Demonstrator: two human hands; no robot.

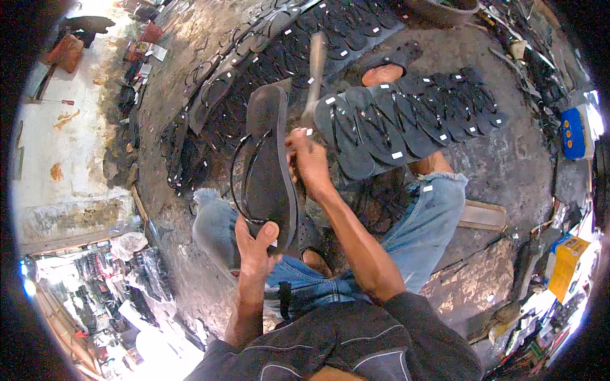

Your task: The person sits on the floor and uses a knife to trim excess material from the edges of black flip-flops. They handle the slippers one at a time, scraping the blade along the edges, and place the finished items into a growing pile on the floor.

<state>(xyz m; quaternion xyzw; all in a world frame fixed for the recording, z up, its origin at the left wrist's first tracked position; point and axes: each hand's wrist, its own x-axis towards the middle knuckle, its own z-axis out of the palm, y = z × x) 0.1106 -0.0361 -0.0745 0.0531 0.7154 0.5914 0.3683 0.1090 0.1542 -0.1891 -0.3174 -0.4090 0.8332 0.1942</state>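
Observation:
In my left hand (255,244) is a black flip-flop (267,171), held upright by its lower end with the thumb pressed on the footbed. A small white tag shows beside that thumb. My right hand (309,162) is beside the flip-flop's right edge with its fingers curled; what they hold, if anything, is hidden. A small white patch shows at its knuckles or fingertips. Just beyond the right hand is a long tool with a pale handle (316,63), its lower end near the fingers; I cannot tell whether they touch it.
Overlapping rows of black flip-flops (362,136) with white tags lie to the right of my hands. More flip-flops (267,63) cover the ground at the far left. A wooden piece (483,216) lies right of my knee. Clutter (136,279) stands at the lower left.

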